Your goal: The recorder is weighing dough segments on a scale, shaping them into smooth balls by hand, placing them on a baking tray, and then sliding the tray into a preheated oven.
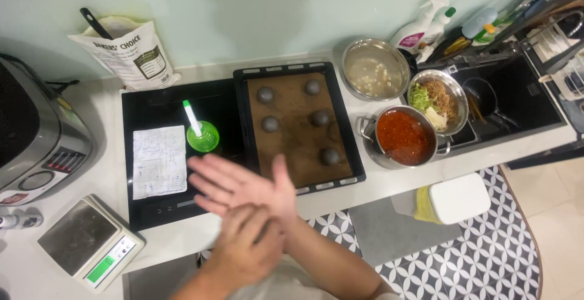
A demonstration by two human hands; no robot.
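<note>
Head view | hands (246, 215) pressed palm on palm, grasping nothing visible | five dark round balls (321, 118) on tray (359, 172)

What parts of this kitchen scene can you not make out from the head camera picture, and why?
- Whatever lies between the palms: the right hand and left hand are pressed together, fingers blurred.
- The appliance at the left: cut off by the picture edge.
- Writing on the paper note: too small.
- The sink interior: dark, partly hidden by bowls.

Kitchen scale (90, 242), paper note (159, 161), flour bag (129, 53), red sauce pot (403, 137), spray bottle (420, 27)
</note>
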